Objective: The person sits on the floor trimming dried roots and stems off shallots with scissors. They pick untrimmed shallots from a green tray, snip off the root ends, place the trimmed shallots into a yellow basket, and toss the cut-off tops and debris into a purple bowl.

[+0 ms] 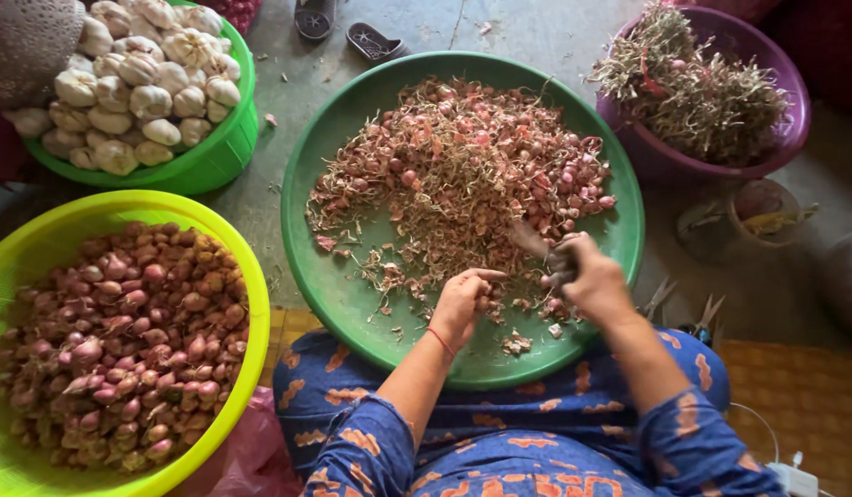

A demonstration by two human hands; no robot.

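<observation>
A big round green tray (326,276) lies in front of me with a heap of small red shallots (463,175) mixed with dry skins and stalks. My left hand (463,304) rests low on the tray with its fingers curled, pinching at something small among the scraps. My right hand (587,276) is closed around a small knife (536,244), whose blade points up and left toward the heap. Both hands are at the near edge of the pile.
A yellow-green basket (251,304) of shallots stands at the left. A green basket (219,156) of garlic bulbs is at the upper left. A purple basin (794,101) of dry stalks is at the upper right, with a small cup (762,207) below it. Sandals (375,41) lie at the top.
</observation>
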